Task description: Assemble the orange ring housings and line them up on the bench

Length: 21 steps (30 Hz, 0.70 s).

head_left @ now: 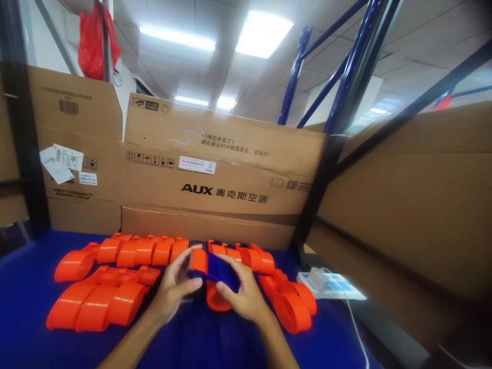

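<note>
Looking down from the head camera, both hands met over the blue table (23, 307), clasped on one orange plastic piece (200, 260) with a dark blue piece (220, 271) laid against it. The left hand (173, 287) gripped the orange piece from its own side, thumb on top and fingertips curled under the near edge. The right hand (242, 296) covered the dark blue piece, fingers (223, 286) pressed on its lower edge, so the blue piece sat between the two palms, nearer the right. Its long axis ran roughly left to right, tilting down toward the right hand. Neither hand was free; each was closed on its part, and the two parts touched.

Beyond the grip, a row of orange parts (154, 250) ran along the far side, just before the cardboard boxes (223, 189). To the left of the grip lay a stack of larger orange shells (96, 305), near but apart from the left wrist. To the right, more orange pieces (292, 302) lay beside the right wrist, and farther off a white charger (317, 279) rested on a light pad.
</note>
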Each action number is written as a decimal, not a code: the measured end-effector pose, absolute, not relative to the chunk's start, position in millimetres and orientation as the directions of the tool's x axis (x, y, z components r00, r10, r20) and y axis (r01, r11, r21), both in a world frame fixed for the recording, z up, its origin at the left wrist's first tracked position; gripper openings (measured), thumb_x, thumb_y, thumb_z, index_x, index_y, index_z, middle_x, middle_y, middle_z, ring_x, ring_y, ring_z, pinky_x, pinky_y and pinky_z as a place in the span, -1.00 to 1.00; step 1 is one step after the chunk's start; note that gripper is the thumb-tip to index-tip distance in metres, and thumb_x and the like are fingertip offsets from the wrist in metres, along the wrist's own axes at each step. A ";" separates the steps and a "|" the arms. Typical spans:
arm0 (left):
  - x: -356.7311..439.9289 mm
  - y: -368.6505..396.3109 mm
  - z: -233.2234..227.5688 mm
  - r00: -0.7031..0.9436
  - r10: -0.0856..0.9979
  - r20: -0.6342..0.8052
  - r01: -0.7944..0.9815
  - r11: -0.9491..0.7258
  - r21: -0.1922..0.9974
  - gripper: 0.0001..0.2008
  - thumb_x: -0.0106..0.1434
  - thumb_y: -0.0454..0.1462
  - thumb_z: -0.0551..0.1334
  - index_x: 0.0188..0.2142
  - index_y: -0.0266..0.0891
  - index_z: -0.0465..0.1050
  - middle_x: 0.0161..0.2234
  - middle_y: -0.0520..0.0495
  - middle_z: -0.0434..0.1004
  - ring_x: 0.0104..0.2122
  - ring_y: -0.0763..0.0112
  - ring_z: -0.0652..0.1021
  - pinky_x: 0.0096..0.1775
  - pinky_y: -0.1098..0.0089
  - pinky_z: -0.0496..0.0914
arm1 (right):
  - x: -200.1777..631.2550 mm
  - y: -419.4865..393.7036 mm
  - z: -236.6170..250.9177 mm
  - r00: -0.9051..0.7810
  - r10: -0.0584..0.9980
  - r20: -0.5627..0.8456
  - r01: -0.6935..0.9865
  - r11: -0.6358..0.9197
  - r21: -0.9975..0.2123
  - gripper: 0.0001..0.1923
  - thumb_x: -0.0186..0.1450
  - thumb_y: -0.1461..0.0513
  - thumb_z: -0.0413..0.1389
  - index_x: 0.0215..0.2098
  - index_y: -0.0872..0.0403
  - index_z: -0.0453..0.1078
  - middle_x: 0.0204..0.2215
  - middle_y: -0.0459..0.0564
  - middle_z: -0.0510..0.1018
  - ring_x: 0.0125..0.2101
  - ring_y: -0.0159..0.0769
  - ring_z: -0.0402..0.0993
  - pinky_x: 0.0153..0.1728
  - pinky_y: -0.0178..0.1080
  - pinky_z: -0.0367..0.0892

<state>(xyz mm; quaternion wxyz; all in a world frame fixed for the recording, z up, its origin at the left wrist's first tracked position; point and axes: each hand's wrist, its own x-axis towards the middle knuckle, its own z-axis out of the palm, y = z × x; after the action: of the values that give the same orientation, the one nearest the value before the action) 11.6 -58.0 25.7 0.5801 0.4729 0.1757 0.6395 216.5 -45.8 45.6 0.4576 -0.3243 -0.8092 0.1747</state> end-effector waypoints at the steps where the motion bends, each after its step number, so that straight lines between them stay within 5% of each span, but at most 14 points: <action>1: 11.1 -57.3 24.1 0.126 0.905 0.407 -0.575 -0.268 0.773 -0.37 0.04 -0.34 0.44 0.14 -0.11 0.45 0.18 -0.16 0.45 0.23 -0.02 0.35 0.22 0.17 0.25 | 216.9 -46.5 45.6 -0.374 0.681 0.630 0.375 0.732 -0.568 -0.44 0.26 0.09 0.24 0.21 -0.04 0.33 0.06 0.10 0.55 0.01 0.01 0.50 0.05 0.02 0.38; 9: 9.4 -42.4 9.9 0.127 0.894 0.429 -0.564 -0.291 0.773 -0.40 0.14 -0.24 0.39 0.19 -0.15 0.38 0.27 -0.24 0.33 0.28 -0.08 0.28 0.25 0.07 0.18 | 215.6 -45.3 38.8 -0.362 0.591 0.720 0.490 0.778 -0.393 -0.27 0.13 0.06 0.36 0.23 -0.07 0.32 -0.01 0.13 0.55 -0.06 0.02 0.50 -0.01 0.03 0.40; 21: 11.3 -40.2 12.4 0.001 0.913 0.408 -0.407 -0.372 0.834 -0.64 0.06 -0.25 0.45 -0.14 -0.13 0.46 0.10 -0.21 0.53 0.11 -0.04 0.49 0.16 0.06 0.27 | 215.0 -39.5 33.3 -0.429 0.479 0.766 0.591 0.790 -0.163 -0.28 0.18 0.06 0.34 0.27 -0.19 0.28 -0.12 0.09 0.51 -0.16 -0.01 0.45 -0.10 0.08 0.39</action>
<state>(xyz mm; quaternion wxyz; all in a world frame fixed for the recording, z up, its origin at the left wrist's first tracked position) 11.3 -40.2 12.4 0.5000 0.5006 0.2528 0.6599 215.0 -39.5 33.3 0.4298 -0.3176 -0.8427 -0.0652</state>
